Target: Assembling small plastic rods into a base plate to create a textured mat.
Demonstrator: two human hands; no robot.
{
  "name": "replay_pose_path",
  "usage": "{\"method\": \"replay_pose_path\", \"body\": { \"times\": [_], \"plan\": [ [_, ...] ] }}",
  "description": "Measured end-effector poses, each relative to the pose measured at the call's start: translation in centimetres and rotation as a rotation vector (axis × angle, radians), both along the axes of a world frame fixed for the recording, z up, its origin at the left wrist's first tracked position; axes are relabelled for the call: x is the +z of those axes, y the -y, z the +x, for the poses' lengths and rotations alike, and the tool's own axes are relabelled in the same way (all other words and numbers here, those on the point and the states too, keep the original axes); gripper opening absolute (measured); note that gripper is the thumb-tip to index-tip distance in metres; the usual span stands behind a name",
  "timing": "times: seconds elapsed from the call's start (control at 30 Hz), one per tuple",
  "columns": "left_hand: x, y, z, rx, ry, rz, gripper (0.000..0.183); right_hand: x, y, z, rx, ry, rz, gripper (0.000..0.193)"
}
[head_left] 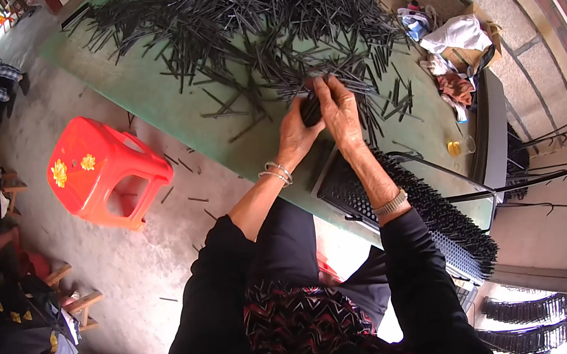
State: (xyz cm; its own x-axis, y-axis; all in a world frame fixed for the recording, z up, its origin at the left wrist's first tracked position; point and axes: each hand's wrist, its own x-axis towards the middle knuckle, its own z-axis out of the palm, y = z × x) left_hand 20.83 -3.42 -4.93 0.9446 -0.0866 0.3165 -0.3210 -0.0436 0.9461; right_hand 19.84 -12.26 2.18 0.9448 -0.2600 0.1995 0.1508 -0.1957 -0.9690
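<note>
My left hand (300, 133), with a bracelet on the wrist, is wrapped round a bundle of thin black sticks (310, 108) above the green table (217, 143). My right hand (339, 111) closes on the bundle's other side, its fingertips over the far end. Just beyond both hands spreads a large loose pile of black sticks (246, 9). Beneath my right forearm lies a perforated black rack (347, 192), with many sticks standing in its holes further right. The sticks' exact kind does not show.
A red plastic stool (88, 166) stands on the floor to the left, with stray sticks around it. Rags and a white bag lie in a carton (460, 36) at the table's right end. Other people (21, 322) sit at the left. Hooked black rods (547, 206) jut out at the right.
</note>
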Motion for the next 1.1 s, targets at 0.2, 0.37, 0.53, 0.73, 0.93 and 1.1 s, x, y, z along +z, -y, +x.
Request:
{"method": "replay_pose_path", "body": {
  "times": [0.2, 0.37, 0.53, 0.73, 0.93, 1.1],
  "plan": [
    [-2.0, -0.5, 1.0, -0.023, -0.074, 0.141, 0.044, 2.7, -0.2, 0.8, -0.079, 0.233, 0.046, 0.025],
    [-1.4, -1.9, 0.2, -0.022, -0.128, 0.079, 0.036, 5.0, 0.8, 1.2, -0.162, 0.188, -0.025, 0.027],
    [-0.4, -2.8, -1.3, -0.038, -0.196, -0.134, 0.035, -0.2, 1.9, 0.5, 0.030, -0.176, -0.234, 0.024],
    [-2.0, -3.1, -1.0, -0.038, -0.183, -0.176, 0.040, -1.3, -0.1, -0.1, 0.097, -0.265, -0.077, 0.038],
    [-0.7, -3.6, -1.9, -0.085, -0.242, -0.074, 0.038, 1.1, 0.4, -0.7, 0.207, -0.393, 0.099, 0.053],
    [0.2, -3.0, -3.2, -0.051, -0.151, -0.113, 0.039, 3.9, -2.5, -2.8, 0.120, -0.134, 0.206, 0.048]
  ]
}}
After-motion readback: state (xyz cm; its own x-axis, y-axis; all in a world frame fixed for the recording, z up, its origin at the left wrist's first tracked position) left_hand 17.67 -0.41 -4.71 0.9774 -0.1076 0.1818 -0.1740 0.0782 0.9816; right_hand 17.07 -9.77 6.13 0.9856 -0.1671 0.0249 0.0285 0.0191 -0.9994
